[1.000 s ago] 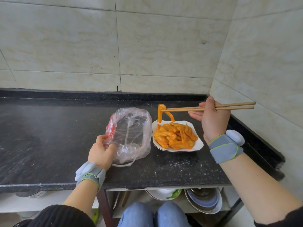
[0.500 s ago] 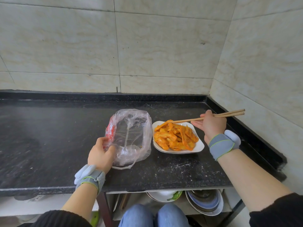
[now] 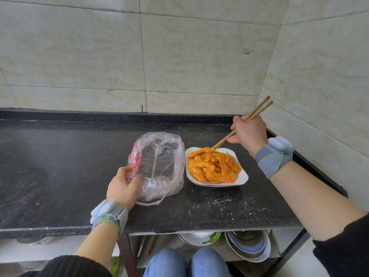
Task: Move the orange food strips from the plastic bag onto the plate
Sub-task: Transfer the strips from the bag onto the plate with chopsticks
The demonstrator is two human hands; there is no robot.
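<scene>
A clear plastic bag (image 3: pixel 159 166) with a red patch on its left side lies open on the black counter, and I see no strips inside it. My left hand (image 3: pixel 121 186) grips the bag's near left edge. To the bag's right, a white plate (image 3: pixel 242 175) holds a pile of orange food strips (image 3: pixel 213 166). My right hand (image 3: pixel 248 133) holds wooden chopsticks (image 3: pixel 239 126) above the plate's far side, their tips touching the strips at the back of the pile.
The black stone counter (image 3: pixel 69 166) ends at tiled walls behind and on the right. Its front edge runs just under my wrists. On a shelf below stand stacked plates and bowls (image 3: pixel 247 244).
The strip held up in the chopsticks a second ago now lies on the plate. My right hand tilted the chopsticks steeper, tips down into the pile. My left hand stayed on the bag.
</scene>
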